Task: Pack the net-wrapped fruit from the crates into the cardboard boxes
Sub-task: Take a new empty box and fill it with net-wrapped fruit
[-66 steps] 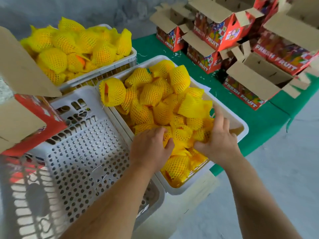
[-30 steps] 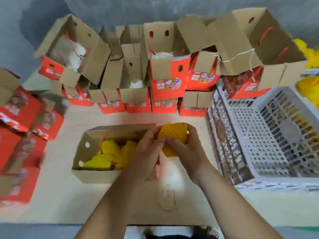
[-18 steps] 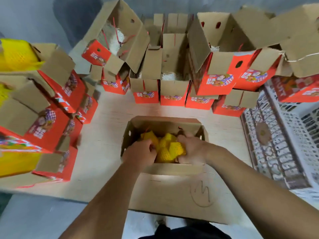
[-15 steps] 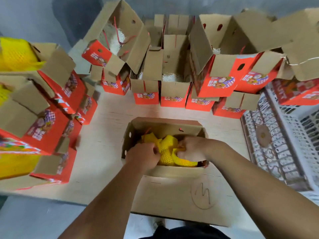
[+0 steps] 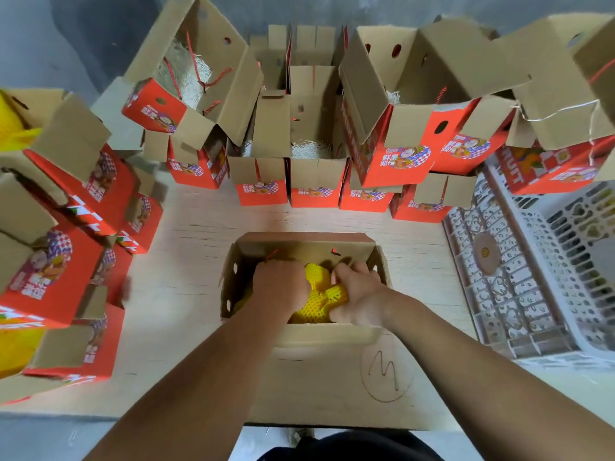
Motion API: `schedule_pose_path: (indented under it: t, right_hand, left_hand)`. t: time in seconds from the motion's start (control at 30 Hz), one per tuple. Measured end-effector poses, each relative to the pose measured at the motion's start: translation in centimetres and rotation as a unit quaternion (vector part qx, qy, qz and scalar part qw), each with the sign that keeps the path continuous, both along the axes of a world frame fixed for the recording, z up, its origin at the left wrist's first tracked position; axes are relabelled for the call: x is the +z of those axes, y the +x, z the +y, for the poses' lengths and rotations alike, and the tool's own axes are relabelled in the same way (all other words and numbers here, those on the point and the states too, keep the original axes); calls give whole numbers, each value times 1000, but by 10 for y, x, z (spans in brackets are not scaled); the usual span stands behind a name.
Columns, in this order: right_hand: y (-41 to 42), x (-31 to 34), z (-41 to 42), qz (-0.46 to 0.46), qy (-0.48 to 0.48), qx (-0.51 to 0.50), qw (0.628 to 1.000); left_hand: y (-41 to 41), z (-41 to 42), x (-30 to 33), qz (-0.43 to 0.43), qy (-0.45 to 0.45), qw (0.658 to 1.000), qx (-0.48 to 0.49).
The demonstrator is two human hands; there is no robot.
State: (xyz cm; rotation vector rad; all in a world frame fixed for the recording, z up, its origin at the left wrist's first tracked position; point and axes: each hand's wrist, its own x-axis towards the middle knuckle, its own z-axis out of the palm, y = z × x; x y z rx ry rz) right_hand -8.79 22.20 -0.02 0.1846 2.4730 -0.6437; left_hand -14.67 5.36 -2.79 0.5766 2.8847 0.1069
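A: Where are the hands?

B: Both are down inside the open cardboard box (image 5: 301, 337) that sits at the near edge of the table (image 5: 196, 247), about midway along it. The left hand (image 5: 281, 287) is knuckles-up with its fingers curled into the yellow net-wrapped fruit (image 5: 314, 296); the right hand (image 5: 357, 296) grips the netting from the other side, fingers bent round it

A: And the fruit itself?

B: Packed in the box between the 2 hands, only a patch of yellow mesh showing. How many pieces lie under the hands, I cannot tell

A: What else is on the table?

B: A row of red printed boxes (image 5: 316, 181) with flaps up along the far edge, some showing pale shredded filling (image 5: 311, 149). More red boxes (image 5: 60, 261) are stacked at the left edge. A white perforated plastic crate (image 5: 532, 267) stands at the right edge. The near flap of the open box carries a pen mark inside a drawn circle (image 5: 386, 374)
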Motion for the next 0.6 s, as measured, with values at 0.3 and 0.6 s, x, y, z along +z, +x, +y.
schedule_pose_path:
  t: [0.3,0.6]
  right_hand:
    - [6,-6,8,247,-146,-103,953]
    - [-8,18,-7,-72,110,84,988]
  left_hand:
    - [-2,-1,-26,-180,50,980,-72]
    - [-6,-14,-37,-104,28,990,-87]
